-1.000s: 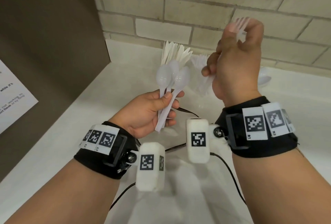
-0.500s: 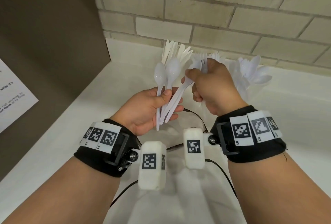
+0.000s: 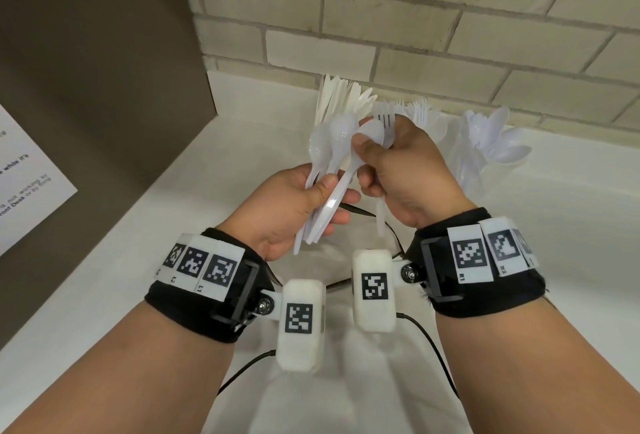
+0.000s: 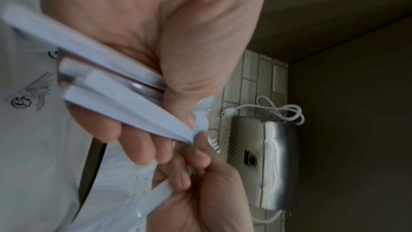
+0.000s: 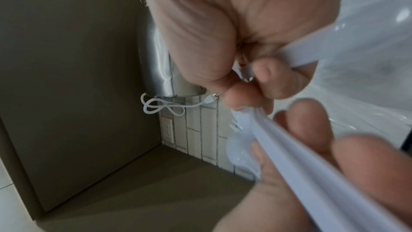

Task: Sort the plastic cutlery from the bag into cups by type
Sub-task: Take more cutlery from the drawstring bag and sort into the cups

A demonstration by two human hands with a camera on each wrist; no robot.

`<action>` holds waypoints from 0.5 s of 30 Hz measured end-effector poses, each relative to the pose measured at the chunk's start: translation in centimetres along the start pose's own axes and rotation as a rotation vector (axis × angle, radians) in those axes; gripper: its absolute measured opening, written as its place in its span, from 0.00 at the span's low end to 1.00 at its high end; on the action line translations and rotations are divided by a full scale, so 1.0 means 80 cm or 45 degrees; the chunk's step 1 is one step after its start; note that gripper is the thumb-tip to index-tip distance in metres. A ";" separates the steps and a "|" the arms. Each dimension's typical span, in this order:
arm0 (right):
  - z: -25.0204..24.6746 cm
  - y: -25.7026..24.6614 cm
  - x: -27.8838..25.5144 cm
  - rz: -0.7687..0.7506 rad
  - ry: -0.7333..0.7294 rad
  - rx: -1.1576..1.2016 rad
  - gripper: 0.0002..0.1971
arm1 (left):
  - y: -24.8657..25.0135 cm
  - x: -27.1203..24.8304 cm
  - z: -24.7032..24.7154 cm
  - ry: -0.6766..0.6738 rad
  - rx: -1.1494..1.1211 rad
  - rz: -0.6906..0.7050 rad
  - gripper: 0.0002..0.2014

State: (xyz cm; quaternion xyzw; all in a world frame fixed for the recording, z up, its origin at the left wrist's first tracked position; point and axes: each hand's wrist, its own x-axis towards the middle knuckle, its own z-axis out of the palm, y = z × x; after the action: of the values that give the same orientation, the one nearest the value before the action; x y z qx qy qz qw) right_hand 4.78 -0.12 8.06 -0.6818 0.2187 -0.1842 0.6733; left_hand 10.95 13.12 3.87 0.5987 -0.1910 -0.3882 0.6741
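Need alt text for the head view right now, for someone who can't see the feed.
Left hand grips a bundle of white plastic spoons while the right hand holds a fork and pinches one spoon from the bundle. Behind, against a brick wall, cups of knives, forks and spoons stand on a white counter.

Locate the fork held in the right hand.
In the head view, the fork stands at centre, gripped by the right hand, tines up, right beside the spoons in the left hand.
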 end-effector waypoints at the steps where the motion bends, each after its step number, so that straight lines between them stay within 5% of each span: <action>1: 0.002 0.001 0.000 0.000 0.006 -0.016 0.04 | 0.001 -0.001 0.002 -0.004 0.034 0.003 0.13; 7: 0.009 0.012 0.000 -0.017 0.026 -0.175 0.08 | 0.002 -0.002 0.008 -0.044 -0.030 0.001 0.13; 11: -0.007 -0.008 0.002 -0.026 0.145 -0.121 0.11 | -0.001 -0.004 0.001 -0.012 0.267 0.066 0.07; 15: -0.017 -0.019 0.005 -0.009 0.035 -0.312 0.05 | -0.007 -0.003 -0.002 0.017 0.518 0.105 0.07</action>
State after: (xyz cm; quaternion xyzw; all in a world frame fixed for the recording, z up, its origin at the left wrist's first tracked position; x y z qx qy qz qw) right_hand 4.45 -1.45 9.56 -0.7572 0.2464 -0.1679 0.5812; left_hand 10.75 13.43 3.36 0.7169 -0.2852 -0.3097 0.5558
